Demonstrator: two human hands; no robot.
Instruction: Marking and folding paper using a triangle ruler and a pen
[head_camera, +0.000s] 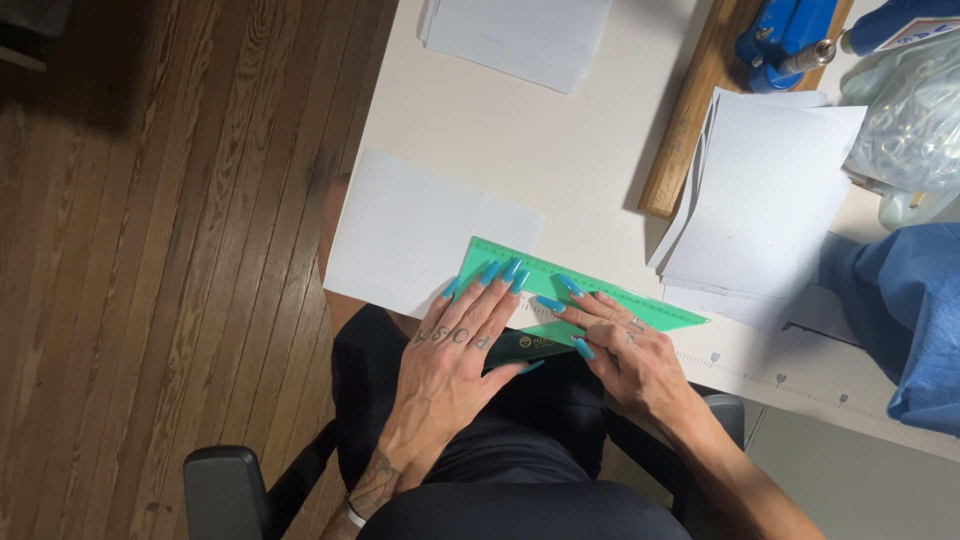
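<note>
A green triangular set square (590, 292) lies on a white sheet of paper (410, 230) at the near edge of a white table (560, 150). My left hand (455, 355) lies flat, fingers spread, pressing on the set square's left part and the paper. My right hand (625, 350) presses its fingertips on the set square's right part. Both hands have long turquoise nails. Neither hand holds anything.
A stack of white paper sheets (765, 200) lies to the right, another stack (520, 35) at the far edge. A wooden board (690, 110) with a blue tool (785, 35), a clear plastic bag (915, 120) and blue cloth (900, 310) sit at right. Wooden floor at left.
</note>
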